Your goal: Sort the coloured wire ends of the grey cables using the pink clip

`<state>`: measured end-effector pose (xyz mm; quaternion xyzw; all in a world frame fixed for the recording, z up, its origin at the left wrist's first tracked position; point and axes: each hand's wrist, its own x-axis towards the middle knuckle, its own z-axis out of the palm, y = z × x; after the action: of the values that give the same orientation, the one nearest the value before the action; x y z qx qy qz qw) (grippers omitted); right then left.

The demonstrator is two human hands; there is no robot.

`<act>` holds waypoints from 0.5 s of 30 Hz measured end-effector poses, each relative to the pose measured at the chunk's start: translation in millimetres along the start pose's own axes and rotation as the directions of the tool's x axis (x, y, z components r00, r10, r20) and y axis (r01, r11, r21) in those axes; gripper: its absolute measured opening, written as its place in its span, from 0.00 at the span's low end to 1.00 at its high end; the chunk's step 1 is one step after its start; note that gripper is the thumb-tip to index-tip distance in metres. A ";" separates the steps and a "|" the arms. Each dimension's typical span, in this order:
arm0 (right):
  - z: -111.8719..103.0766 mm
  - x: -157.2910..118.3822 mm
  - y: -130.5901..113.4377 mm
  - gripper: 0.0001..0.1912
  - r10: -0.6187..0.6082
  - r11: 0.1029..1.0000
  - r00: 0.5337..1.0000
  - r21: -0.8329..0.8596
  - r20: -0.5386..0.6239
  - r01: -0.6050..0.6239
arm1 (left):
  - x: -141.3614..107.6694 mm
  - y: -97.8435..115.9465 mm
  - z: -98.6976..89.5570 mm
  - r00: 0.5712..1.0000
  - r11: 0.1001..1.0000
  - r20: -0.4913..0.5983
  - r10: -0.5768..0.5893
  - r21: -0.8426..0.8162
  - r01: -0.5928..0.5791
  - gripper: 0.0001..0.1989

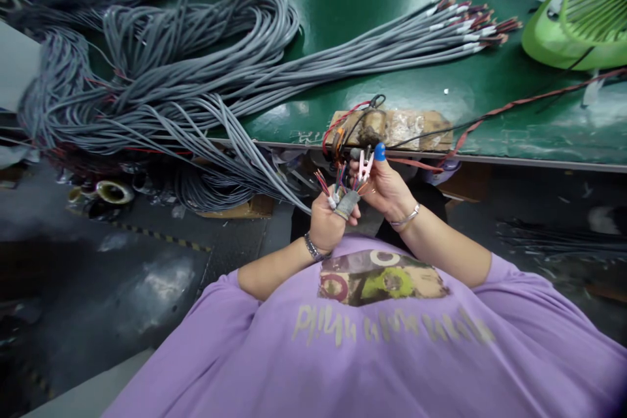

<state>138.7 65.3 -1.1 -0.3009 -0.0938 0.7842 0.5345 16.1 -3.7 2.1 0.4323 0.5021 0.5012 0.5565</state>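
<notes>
Dark floor (147,287) spreads at left; far beyond, grey cables (196,72) heap across a green bench (343,0). Near centre, I see the left hand (327,225) closed around cable ends (334,200), coloured wires (321,181) fanned out. The right hand (389,189) pinches a pink tool (364,166) beside them. I judge this step as wire-handling, calling for a steady left hold. A green fan (543,39) stands far right.

The left hand (327,230) grips slim grey-sheathed cables (295,199) with bare multicoloured wire ends (322,183); the right hand (386,189), a blue cap (379,151) on its thumb, holds a small pink forked tool (365,166). Long grey cables (313,68) cross the green tabletop (337,6) near a lime-green plastic fan (543,39).
</notes>
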 end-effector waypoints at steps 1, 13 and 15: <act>0.5 -0.3 -0.1 0.22 -0.002 1.000 1.000 0.000 -0.008 0.002 | 0.1 -0.5 0.0 1.000 1.000 -0.003 0.001 0.003 -0.001 0.20; -0.3 -9.8 -3.5 0.31 0.061 0.997 0.994 -0.053 0.095 -0.056 | -5.5 0.9 -2.9 1.000 1.000 0.015 0.014 -0.002 -0.014 0.22; -0.3 -13.5 -5.5 0.31 0.074 0.993 0.992 -0.098 0.105 -0.063 | -7.4 2.5 -4.4 0.999 0.999 -0.001 0.032 0.016 -0.032 0.21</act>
<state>146.5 55.5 6.3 -0.2856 -0.1492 0.8120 0.4866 11.5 -10.7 4.9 0.4444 0.4995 0.5065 0.5445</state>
